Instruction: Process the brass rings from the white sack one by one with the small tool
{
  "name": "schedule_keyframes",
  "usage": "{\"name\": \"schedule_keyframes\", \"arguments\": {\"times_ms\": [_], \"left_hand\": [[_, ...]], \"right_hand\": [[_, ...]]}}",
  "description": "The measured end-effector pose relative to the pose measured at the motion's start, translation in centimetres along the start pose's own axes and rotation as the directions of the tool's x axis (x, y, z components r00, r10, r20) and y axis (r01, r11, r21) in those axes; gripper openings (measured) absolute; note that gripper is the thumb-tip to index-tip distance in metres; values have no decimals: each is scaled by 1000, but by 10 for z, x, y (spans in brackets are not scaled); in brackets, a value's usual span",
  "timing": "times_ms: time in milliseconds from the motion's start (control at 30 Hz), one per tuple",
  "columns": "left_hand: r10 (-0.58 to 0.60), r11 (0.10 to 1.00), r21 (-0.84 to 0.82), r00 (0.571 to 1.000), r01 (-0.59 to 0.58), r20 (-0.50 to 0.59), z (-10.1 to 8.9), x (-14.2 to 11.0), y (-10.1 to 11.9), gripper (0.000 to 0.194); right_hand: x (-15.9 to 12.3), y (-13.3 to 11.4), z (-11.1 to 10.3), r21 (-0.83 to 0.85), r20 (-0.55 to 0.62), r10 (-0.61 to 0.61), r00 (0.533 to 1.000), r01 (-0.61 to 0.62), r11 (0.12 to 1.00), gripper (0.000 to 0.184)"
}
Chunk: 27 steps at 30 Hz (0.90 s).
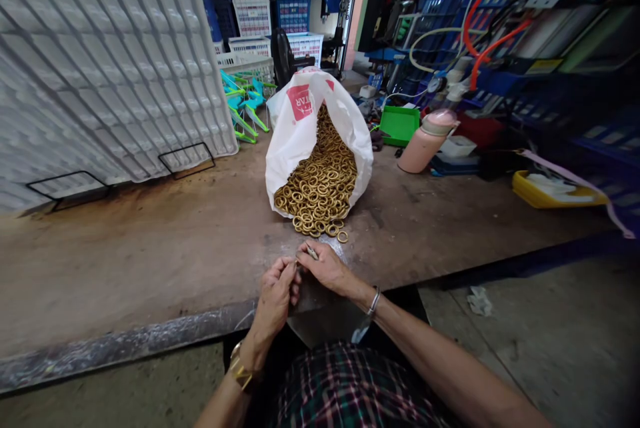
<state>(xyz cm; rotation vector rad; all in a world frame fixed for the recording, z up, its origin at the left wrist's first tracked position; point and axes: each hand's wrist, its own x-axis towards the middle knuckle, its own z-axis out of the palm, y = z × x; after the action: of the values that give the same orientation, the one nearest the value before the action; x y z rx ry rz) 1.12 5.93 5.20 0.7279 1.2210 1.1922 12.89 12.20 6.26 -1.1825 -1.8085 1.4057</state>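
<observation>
Close together over the table's front part, my two hands meet at the fingertips. My left hand (278, 287) is closed in a pinch; whatever lies in it is too small to make out. Fingers curled, my right hand (326, 268) grips a small slim metal piece (312, 253) that pokes out by the index finger; its kind is unclear. Just beyond my hands, a white plastic bag (287, 155) with red print lies on its side, mouth towards me. Brass-coloured rings (320, 178) fill it and spill onto the tabletop, with one loose ring (343, 237) nearest my right hand.
White ribbed plastic trays (110, 61) lean on black wire stands (187, 161) at left. Turquoise and green clips (247, 105) lie behind the bag. To the right stand a pink bottle (423, 147), a green tray (399, 125) and a yellow tray (555, 196) on the wooden table (150, 248).
</observation>
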Motion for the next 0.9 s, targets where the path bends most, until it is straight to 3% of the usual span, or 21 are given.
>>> {"name": "schedule_keyframes", "arguments": {"times_ms": [500,600,733,900], "left_hand": [[23,998,-65,998,-20,57,4,-1,-3,27],[28,998,-64,999,-26,33,2,-1,-4,26],[46,998,-35,999,-46,10,0,1,-6,26],[65,998,-1,998,-65,-13,-2,3,-9,27]], "right_hand": [[-3,-2,-5,-46,-13,-59,998,59,997,20],[-5,2,-3,-221,-54,-85,995,72,973,19],[-8,9,2,-530,38,-142,989,141,836,16],[-11,10,3,-692,107,-111,988,154,705,21]]}}
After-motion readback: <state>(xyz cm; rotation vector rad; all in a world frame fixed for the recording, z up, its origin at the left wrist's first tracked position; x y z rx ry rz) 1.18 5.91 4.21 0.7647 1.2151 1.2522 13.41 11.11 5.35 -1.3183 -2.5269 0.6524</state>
